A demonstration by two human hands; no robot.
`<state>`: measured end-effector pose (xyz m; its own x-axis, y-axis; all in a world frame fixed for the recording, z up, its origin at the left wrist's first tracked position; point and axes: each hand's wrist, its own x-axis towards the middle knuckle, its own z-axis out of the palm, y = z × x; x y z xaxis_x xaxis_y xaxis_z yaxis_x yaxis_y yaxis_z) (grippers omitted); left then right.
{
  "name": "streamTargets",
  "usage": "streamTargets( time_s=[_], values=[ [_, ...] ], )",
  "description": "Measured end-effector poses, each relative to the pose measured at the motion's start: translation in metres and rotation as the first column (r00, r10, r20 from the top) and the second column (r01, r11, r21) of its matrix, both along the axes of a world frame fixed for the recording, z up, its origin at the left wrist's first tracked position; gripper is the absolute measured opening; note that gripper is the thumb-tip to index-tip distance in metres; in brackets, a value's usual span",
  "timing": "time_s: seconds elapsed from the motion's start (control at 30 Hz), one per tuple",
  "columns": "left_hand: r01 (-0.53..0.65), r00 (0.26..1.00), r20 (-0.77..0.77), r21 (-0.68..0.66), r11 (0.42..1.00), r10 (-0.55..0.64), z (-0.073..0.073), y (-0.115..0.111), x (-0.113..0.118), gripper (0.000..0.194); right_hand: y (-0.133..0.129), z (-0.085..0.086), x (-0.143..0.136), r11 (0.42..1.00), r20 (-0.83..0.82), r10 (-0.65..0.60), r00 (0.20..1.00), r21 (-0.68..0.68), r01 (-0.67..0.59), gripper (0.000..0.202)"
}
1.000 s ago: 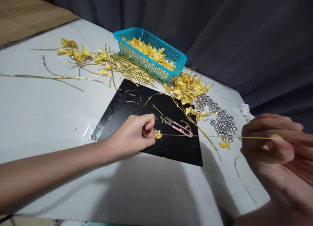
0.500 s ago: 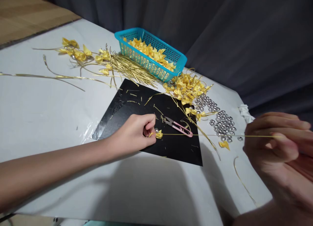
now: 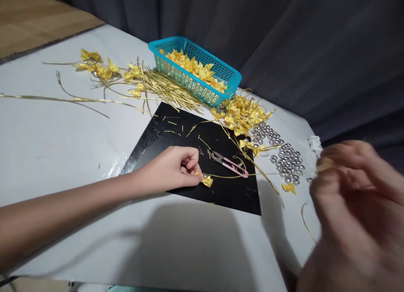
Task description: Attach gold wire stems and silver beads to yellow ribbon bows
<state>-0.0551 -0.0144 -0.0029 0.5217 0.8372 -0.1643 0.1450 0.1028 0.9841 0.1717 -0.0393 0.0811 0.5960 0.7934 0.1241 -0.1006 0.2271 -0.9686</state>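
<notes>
My left hand [image 3: 184, 168] is closed in a pinch over the black mat, gripping a small yellow ribbon bow [image 3: 207, 181] by its left side. A silver bead [image 3: 204, 175] shows just by the fingertips. From the bow a thin gold cord [image 3: 227, 176] runs right, slightly slack, past the pink-handled thread snips [image 3: 232, 165]. Toward the right edge, my right hand [image 3: 350, 191] is raised close to the camera and blurred, its thumb and fingers pinched together where the cord leads. The cord's far end is hard to make out.
Yellow bows fill a blue basket [image 3: 195, 79] at the back. Beside it lie a bundle of gold cords [image 3: 172, 90] and a heap of finished bows [image 3: 243, 113]. Silver beads [image 3: 288, 161] are scattered at right. Cord scraps lie on the black mat [image 3: 233, 199].
The right hand has come a little left and turned, and the cord has gone from taut to slack. The bow by the left fingers has tilted slightly downward.
</notes>
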Motion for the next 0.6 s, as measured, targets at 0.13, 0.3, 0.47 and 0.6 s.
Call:
streamTargets(
  time_s=[0.13, 0.3, 0.47, 0.6],
  values=[
    [0.093, 0.992, 0.104, -0.169, 0.981, -0.076, 0.006, 0.005, -0.003, 0.027, 0.020, -0.018, -0.004, 0.986, -0.022, -0.158, 0.987, 0.055, 0.159, 0.014],
    [0.134, 0.989, 0.090, -0.207, 0.969, -0.117, 0.010, 0.004, -0.003, 0.018, 0.025, -0.025, 0.002, 0.979, 0.033, -0.176, 0.984, 0.109, 0.171, 0.012],
    [0.131, 0.991, 0.053, -0.204, 0.970, -0.122, 0.012, 0.004, -0.003, 0.015, 0.025, -0.028, 0.004, 0.982, 0.045, -0.148, 0.988, 0.120, 0.142, 0.011],
    [0.132, 0.991, 0.038, -0.210, 0.969, -0.127, 0.015, 0.004, -0.002, 0.013, 0.027, -0.032, 0.008, 0.986, 0.087, -0.127, 0.988, 0.119, 0.117, 0.010]
  ],
)
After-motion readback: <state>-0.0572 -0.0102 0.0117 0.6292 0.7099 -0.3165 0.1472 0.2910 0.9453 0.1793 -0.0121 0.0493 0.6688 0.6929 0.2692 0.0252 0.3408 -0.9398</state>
